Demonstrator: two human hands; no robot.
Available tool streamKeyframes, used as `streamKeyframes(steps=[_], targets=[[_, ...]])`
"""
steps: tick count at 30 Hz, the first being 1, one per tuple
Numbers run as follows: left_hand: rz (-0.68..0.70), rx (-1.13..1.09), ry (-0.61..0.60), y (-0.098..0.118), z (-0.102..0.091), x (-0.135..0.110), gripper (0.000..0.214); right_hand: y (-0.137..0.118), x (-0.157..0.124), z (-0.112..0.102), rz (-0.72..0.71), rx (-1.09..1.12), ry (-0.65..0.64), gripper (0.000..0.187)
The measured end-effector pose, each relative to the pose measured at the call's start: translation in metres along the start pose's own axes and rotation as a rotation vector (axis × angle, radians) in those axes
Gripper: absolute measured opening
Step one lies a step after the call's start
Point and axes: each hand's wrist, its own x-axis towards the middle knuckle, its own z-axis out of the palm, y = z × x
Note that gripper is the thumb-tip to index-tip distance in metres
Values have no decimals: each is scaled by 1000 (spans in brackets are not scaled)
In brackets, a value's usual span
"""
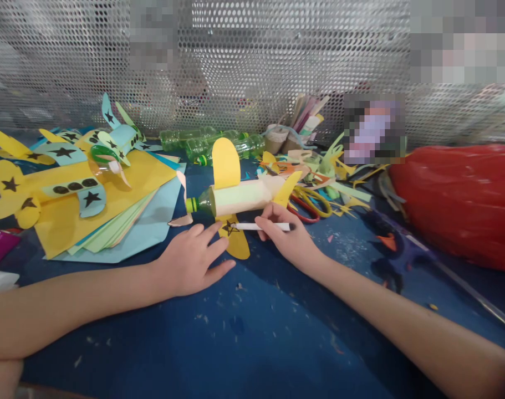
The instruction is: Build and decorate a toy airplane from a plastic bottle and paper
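Ink may smear if the right hand [283, 233], pinching a white pen [263, 226], drags over the star [229, 228] on the near wing [239, 246]. Left hand [192, 257] lies spread flat on the tabletop [252, 332], fingertips at that wing; the plane [239, 197], resting just beyond both hands, could roll.

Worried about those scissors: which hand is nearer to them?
Right. The right hand, holding a white pen, sits just left of the scissors; the left hand rests flat farther left.

left hand [192, 260] flat, palm down, right hand [283, 233] pinched closed
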Motion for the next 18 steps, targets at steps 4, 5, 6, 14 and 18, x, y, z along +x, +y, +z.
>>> streamKeyframes(steps=[4,5,6,14,18], targets=[[2,-3,4,0,0,0,48,0,0,0,-5,5,0,23],[4,-3,3,0,0,0,49,0,0,0,-6,8,-1,23],[4,-2,1,0,0,0,49,0,0,0,-5,10,-1,23],[2,2,5,0,0,0,47,-3,-1,1,2,12,-2,23],[5,11,0,0,0,0,47,-4,-1,0,2,0,-9,24]])
